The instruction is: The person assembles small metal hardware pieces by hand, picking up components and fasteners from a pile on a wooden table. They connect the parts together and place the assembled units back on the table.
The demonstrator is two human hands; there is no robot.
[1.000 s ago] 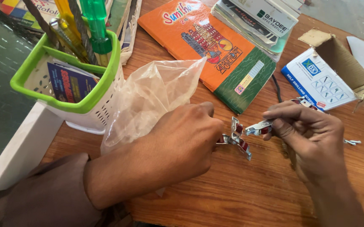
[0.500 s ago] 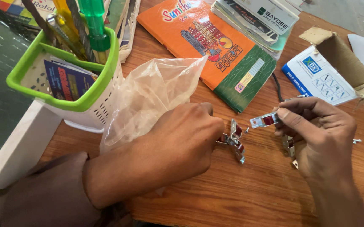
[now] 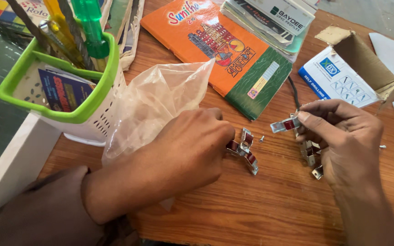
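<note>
My left hand (image 3: 185,150) rests on the wooden table (image 3: 260,205) with its fingers closed on a small cluster of metal clips with red inserts (image 3: 245,150). A clear plastic bag (image 3: 156,102) lies under and behind that hand. My right hand (image 3: 342,136) pinches one metal clip with a red insert (image 3: 284,125) between thumb and fingers, raised a little above the table. More such clips (image 3: 311,157) sit under the right palm, partly hidden. A tiny screw (image 3: 261,139) lies between the two hands.
A white and green basket (image 3: 76,114) with screwdrivers stands at the left. An orange and green notebook (image 3: 226,52) lies behind the bag, a stack of booklets (image 3: 274,23) beyond it. An open cardboard box (image 3: 352,68) sits at the right. A second screw (image 3: 382,146) lies by the right wrist.
My right hand has drawn one clip away from the cluster, to the right and slightly up. My left hand has stayed on the cluster.
</note>
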